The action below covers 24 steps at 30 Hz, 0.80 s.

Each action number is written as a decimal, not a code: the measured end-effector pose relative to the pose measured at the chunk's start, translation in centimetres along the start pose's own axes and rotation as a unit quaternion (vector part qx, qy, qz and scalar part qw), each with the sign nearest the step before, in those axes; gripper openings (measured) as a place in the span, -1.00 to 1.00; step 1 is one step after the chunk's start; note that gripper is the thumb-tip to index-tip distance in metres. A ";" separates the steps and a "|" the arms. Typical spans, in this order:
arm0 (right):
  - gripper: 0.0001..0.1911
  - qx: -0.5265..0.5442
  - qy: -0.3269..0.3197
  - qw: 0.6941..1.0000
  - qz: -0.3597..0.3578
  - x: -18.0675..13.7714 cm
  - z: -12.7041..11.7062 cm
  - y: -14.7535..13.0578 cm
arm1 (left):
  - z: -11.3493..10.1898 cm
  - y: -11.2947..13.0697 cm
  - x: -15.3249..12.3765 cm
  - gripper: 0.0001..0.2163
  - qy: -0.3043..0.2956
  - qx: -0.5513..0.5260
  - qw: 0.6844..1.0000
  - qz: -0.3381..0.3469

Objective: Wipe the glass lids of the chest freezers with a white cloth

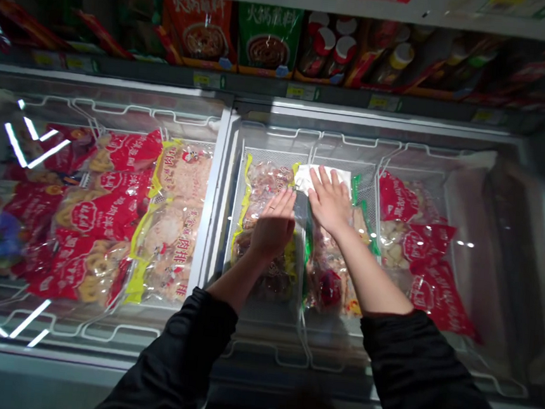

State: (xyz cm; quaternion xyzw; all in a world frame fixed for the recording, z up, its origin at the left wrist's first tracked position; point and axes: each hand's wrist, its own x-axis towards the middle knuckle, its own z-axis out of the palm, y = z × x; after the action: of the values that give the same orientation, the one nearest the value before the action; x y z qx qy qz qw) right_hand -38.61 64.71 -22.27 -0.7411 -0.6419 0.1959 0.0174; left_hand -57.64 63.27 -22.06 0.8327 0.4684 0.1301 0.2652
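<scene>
Supermarket frozen-food aisle, chest freezer (223, 162) with wire baskets (276, 157), packaged frozen food bags (109, 216), shelf (283, 87) above with price tags (300, 92) and sauce packets (268, 38)

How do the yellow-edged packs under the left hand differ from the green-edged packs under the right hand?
The yellow-edged packs fill the left half of the wire basket; the green-edged packs fill its right half. The left hand stands edge-on; the right hand lies flat, fingers spread. Both packs are clear.

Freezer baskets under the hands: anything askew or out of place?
One white flat packet under the right hand lies among clear yellow-edged and green-edged meat bags, unlike its neighbours. Nothing looks spilled or torn.
</scene>
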 end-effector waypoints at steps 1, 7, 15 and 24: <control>-0.34 0.007 -0.006 1.000 -0.017 -0.2 -0.2 0.2 | -0.1 -0.1 -0.1 -0.44 0.003 -0.001 1.000 -0.002; -0.27 0.044 0.155 0.984 0.074 -3.1 0.6 2.3 | -1.3 0.8 0.5 -0.45 -0.015 0.003 0.998 0.053; -0.22 0.060 0.156 0.981 0.100 -3.5 1.8 2.1 | 1.5 4.4 9.1 -0.45 -0.112 0.063 0.987 0.099; -0.26 0.010 0.112 0.993 0.027 -4.2 0.5 0.3 | 0.4 -0.1 4.8 -0.42 -0.069 0.087 0.993 0.043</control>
State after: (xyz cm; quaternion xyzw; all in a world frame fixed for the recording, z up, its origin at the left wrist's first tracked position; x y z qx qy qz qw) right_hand -38.86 60.49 -21.66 -0.7756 -0.6133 0.1182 0.0916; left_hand -54.97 67.26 -22.65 0.8788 0.4224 0.0428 0.2177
